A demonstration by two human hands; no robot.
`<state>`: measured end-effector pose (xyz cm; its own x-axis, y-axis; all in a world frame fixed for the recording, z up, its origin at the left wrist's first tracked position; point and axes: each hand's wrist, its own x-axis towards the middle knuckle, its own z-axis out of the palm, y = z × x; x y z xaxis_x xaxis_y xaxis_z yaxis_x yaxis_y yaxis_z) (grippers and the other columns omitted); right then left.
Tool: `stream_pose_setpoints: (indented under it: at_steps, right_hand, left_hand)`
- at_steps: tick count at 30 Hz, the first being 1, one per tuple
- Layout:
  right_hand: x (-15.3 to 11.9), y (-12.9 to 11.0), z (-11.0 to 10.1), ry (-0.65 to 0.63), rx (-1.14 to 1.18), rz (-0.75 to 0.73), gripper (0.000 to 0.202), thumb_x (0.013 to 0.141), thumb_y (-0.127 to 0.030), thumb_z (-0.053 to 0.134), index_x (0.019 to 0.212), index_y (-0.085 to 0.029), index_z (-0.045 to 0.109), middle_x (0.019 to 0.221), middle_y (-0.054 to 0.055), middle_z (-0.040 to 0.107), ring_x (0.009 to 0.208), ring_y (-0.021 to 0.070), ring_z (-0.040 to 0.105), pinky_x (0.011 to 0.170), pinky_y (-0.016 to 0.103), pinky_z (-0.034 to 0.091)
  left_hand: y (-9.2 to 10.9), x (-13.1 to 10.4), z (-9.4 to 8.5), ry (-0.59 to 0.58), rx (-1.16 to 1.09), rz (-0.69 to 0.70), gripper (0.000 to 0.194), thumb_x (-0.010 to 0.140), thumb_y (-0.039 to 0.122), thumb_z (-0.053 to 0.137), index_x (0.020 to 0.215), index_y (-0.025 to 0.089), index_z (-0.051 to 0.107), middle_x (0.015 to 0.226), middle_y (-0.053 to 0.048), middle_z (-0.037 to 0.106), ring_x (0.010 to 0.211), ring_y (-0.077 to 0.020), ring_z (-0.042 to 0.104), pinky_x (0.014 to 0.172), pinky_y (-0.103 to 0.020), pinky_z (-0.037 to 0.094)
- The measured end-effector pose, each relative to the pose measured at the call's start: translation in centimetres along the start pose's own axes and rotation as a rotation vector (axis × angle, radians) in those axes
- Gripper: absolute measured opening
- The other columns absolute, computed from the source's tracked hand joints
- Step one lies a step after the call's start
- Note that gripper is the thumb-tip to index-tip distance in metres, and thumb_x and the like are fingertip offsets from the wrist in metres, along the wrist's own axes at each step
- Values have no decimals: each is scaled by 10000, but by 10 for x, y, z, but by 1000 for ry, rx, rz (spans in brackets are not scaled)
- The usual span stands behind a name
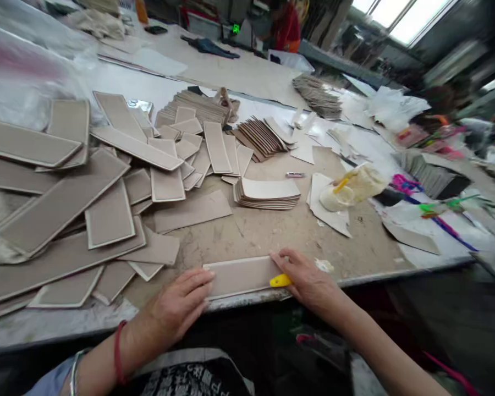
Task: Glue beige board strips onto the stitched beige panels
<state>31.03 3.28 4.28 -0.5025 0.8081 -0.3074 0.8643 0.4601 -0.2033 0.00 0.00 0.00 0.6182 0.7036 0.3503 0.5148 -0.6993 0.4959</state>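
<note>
A beige rectangular panel with a pale border (241,276) lies flat at the front edge of the table. My left hand (179,302) rests at its left end, fingers stretched out and their tips touching it. At the right end, my right hand (305,278) is closed around a tool with a yellow handle (280,280); the rest of that tool is hidden, so its kind cannot be made out. Fingertips of this hand also touch the panel's far right corner. Behind the panel sits a neat stack of curved pale pieces (268,193).
A loose heap of similar panels (109,214) covers the left side. To the right, a crusted pot with a yellow stick (340,195) stands on a white sheet. A small tube (295,175) and brown stacked pieces (262,137) lie farther back. A person in red (286,27) is beyond.
</note>
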Motion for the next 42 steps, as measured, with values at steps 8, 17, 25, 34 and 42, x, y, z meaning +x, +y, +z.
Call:
stream_pose_setpoints:
  at_steps: [8,17,25,34,42]
  right_hand:
    - [1,0,4,18,-20,29,541,719,-52,524,1247,-161,482,1177,128,478,1100,254,495,918,378,453]
    - [5,-9,-3,16,-46,36,596,655,-1,595,1230,-120,494,1140,142,508,1052,268,521,855,388,493]
    - [-21,3,4,350,-94,75,532,776,-113,568,1284,-82,412,1110,173,526,1054,276,515,854,417,497]
    - [-39,-30,34,512,-319,-31,377,867,-77,376,1212,-55,525,1166,179,589,1089,255,534,889,390,483]
    - [-26,-41,62,531,-446,-33,405,810,-30,376,1171,-17,559,1222,197,565,1153,267,512,925,375,468]
  left_hand:
    - [16,8,-2,-49,177,46,198,846,121,496,999,79,615,1106,-141,629,1067,-266,543,924,-414,487]
    - [41,50,25,-276,176,-114,571,800,596,518,1272,278,466,1329,-58,498,1148,-362,451,912,-532,364]
    - [38,53,37,-141,248,-111,482,807,539,556,1239,331,506,1252,-29,555,1086,-312,442,888,-419,297]
    - [37,53,41,-73,265,-92,418,811,506,564,1191,332,551,1205,-20,564,1078,-281,417,903,-380,265]
    - [35,53,41,-37,272,-89,399,812,501,555,1180,347,556,1192,-5,572,1066,-265,420,904,-366,252]
